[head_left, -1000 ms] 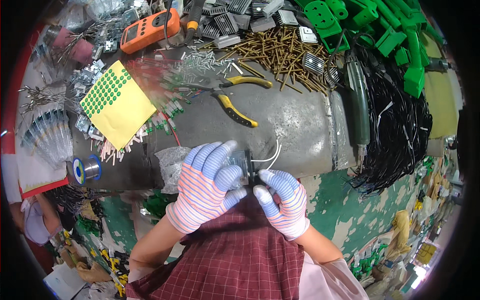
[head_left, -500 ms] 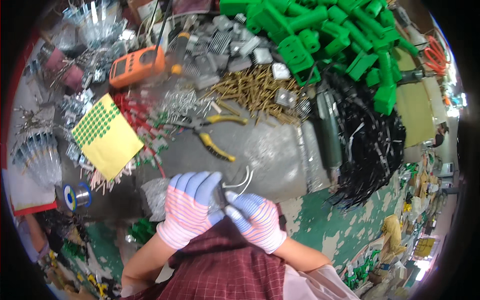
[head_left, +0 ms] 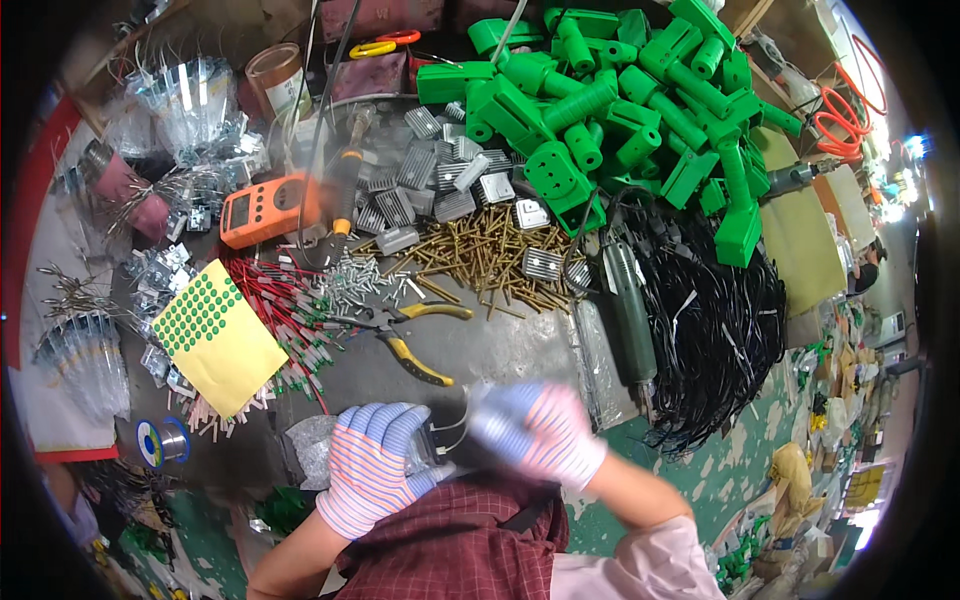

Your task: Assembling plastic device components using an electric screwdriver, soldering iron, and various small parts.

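My left hand (head_left: 375,462), in a striped knit glove, is closed around a small dark part (head_left: 432,440) at the near edge of the bench. The fingers cover most of it, so its kind cannot be told. A white wire (head_left: 452,428) curves up from this part towards my right hand (head_left: 535,430). That hand, gloved alike, is blurred by motion just right of the part; whether its fingers grip the wire cannot be told. Farther in on the bench lie yellow-handled pliers (head_left: 435,311), their handles spread, touched by neither hand.
Green plastic housings (head_left: 575,105) are heaped at the back right, above black wires (head_left: 715,330) and a dark cylindrical tool (head_left: 628,315). Long brass-coloured screws (head_left: 490,255), grey finned blocks (head_left: 415,165) and an orange multimeter (head_left: 270,210) lie behind the pliers. A yellow dotted card (head_left: 230,365) and solder spool (head_left: 165,441) lie left.
My right hand has come away from the part and moved up and to the right. My left hand keeps hold of the part. The view has shifted, so the bench appears lower.
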`<state>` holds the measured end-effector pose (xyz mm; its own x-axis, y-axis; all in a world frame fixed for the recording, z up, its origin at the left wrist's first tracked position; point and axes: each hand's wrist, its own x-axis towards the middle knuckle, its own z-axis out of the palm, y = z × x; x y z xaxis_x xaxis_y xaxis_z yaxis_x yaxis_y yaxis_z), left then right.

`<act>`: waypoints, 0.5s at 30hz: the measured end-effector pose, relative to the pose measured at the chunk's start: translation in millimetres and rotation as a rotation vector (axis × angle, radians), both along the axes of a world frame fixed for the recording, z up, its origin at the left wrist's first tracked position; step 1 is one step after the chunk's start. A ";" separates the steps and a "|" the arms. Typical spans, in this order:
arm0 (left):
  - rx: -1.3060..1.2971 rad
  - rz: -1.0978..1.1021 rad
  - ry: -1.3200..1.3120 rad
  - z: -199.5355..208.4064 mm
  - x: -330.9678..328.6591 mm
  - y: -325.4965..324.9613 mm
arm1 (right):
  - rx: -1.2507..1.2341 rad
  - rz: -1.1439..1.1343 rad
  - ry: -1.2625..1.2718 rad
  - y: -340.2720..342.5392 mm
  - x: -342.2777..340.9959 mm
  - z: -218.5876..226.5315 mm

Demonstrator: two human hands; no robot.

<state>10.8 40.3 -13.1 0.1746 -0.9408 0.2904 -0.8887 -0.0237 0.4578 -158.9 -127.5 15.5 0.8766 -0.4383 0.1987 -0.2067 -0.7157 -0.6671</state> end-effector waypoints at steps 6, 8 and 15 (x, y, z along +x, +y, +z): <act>-0.025 0.021 -0.033 -1.8 -3.6 1.8 | -0.680 -0.580 0.088 -152.5 68.6 45.5; -0.036 0.027 -0.042 -0.6 -4.9 2.9 | -0.740 -0.617 0.364 -164.9 88.0 42.4; -0.020 0.041 -0.043 -0.7 -6.5 5.8 | -0.739 -0.621 0.188 -180.5 86.1 49.7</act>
